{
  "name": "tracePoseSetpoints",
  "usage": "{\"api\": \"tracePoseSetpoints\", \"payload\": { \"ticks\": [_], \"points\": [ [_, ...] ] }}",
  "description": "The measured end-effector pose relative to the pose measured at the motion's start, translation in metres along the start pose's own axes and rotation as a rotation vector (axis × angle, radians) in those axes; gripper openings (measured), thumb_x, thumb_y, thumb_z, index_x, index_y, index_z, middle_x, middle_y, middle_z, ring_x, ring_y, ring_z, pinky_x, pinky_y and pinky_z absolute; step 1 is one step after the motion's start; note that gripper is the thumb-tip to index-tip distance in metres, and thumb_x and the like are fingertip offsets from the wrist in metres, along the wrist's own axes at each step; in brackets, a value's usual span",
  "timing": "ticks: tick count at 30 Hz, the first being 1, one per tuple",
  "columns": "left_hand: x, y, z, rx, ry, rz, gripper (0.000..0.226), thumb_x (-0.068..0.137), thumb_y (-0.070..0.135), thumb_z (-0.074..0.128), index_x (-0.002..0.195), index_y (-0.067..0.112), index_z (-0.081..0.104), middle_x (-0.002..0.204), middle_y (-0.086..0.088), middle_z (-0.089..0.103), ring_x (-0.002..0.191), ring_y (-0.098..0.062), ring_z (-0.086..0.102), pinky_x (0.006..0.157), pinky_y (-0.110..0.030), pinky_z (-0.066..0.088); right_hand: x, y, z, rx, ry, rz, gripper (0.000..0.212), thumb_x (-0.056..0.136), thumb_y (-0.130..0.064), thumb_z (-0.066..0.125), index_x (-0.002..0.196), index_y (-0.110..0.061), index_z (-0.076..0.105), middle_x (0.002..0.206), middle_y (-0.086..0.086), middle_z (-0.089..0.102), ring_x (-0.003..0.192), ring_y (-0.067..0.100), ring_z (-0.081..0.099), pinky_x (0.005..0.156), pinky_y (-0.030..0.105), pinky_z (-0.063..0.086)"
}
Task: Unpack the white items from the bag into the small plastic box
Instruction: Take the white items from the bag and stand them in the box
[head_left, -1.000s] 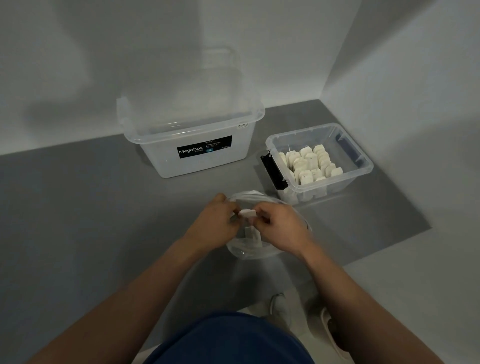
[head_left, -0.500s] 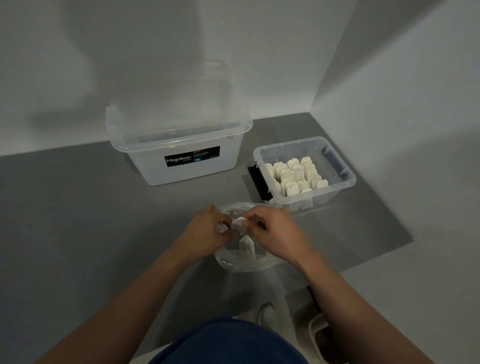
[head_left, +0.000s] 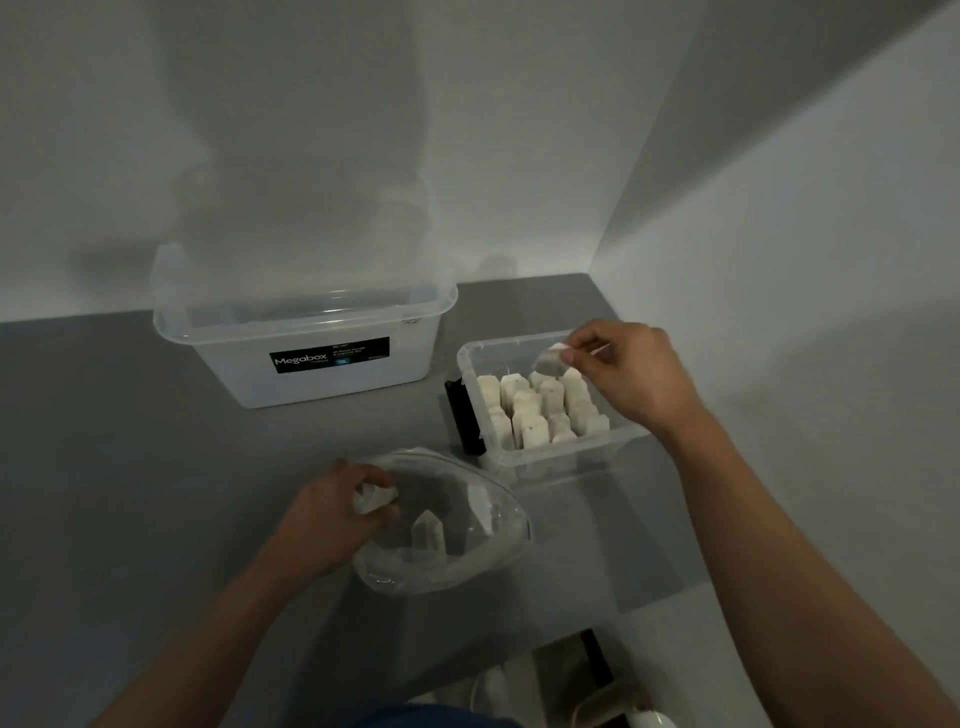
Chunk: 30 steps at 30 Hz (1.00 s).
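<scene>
The small clear plastic box (head_left: 470, 358) stands at the right of the grey table, with several white items (head_left: 535, 410) standing in rows inside. My right hand (head_left: 626, 371) hovers over the box's far right part and pinches one white item (head_left: 550, 358) between thumb and fingers. The clear plastic bag (head_left: 467, 525) lies open in front of me with one white item (head_left: 427, 530) standing inside. My left hand (head_left: 332, 512) is at the bag's left rim, closed on another white item (head_left: 373, 500).
A large clear box (head_left: 306, 338) with a black Megabox label stands at the back centre against the wall. A black clip (head_left: 462, 421) sits on the small box's left side. Walls close in behind and on the right. The table's front edge is near my legs.
My right hand has left the bag and carried a white item up and right over the small box. My left hand stays at the bag, holding another item. The camera view has tilted upward.
</scene>
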<state>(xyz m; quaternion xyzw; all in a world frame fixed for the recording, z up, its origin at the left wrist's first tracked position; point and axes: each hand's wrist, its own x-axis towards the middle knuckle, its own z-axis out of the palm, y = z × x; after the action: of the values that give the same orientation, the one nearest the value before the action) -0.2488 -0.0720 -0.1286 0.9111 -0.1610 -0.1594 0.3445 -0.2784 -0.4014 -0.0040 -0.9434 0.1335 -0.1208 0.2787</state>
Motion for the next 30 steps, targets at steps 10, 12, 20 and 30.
{"api": "tracePoseSetpoints", "payload": {
  "ticks": [10, 12, 20, 30],
  "points": [
    [0.004, -0.001, -0.001, 0.042, 0.088, -0.074, 0.033, 0.072, 0.029, 0.084, 0.100, 0.037, 0.069, 0.090, 0.009, 0.053, 0.083, -0.019, 0.061, 0.076, -0.028, 0.043, 0.069, 0.076, 0.049, -0.389, -0.478, 0.001, 0.008, 0.087, -0.024, 0.076, 0.094, -0.021, 0.079, 0.093, -0.004, 0.077, 0.086, 0.013, 0.069, 0.079, 0.026, 0.053],
    [0.003, 0.000, -0.002, 0.035, 0.088, -0.075, 0.034, 0.073, 0.026, 0.084, 0.100, 0.038, 0.067, 0.091, 0.010, 0.052, 0.083, -0.017, 0.060, 0.074, -0.027, 0.041, 0.074, 0.084, 0.062, -0.441, -0.485, 0.016, 0.010, 0.088, -0.026, 0.076, 0.097, -0.023, 0.079, 0.096, -0.004, 0.077, 0.087, 0.015, 0.070, 0.084, 0.031, 0.057],
    [0.001, -0.003, -0.001, 0.066, 0.063, -0.030, 0.044, 0.071, 0.007, 0.080, 0.109, 0.026, 0.071, 0.093, 0.005, 0.052, 0.081, -0.018, 0.058, 0.071, -0.020, 0.036, 0.076, 0.097, 0.080, -0.553, -0.376, -0.001, 0.015, 0.091, -0.027, 0.071, 0.103, -0.020, 0.077, 0.101, 0.003, 0.076, 0.091, 0.024, 0.071, 0.083, 0.035, 0.058],
    [0.000, -0.006, 0.001, 0.092, 0.012, 0.014, 0.057, 0.069, 0.006, 0.079, 0.123, 0.020, 0.066, 0.112, -0.009, 0.060, 0.113, -0.031, 0.060, 0.082, -0.015, 0.036, -0.038, -0.003, 0.020, -0.008, 0.153, -0.095, 0.010, 0.090, -0.024, 0.074, 0.099, -0.021, 0.076, 0.094, -0.009, 0.072, 0.073, 0.004, 0.064, 0.071, 0.007, 0.045]
  ]
}}
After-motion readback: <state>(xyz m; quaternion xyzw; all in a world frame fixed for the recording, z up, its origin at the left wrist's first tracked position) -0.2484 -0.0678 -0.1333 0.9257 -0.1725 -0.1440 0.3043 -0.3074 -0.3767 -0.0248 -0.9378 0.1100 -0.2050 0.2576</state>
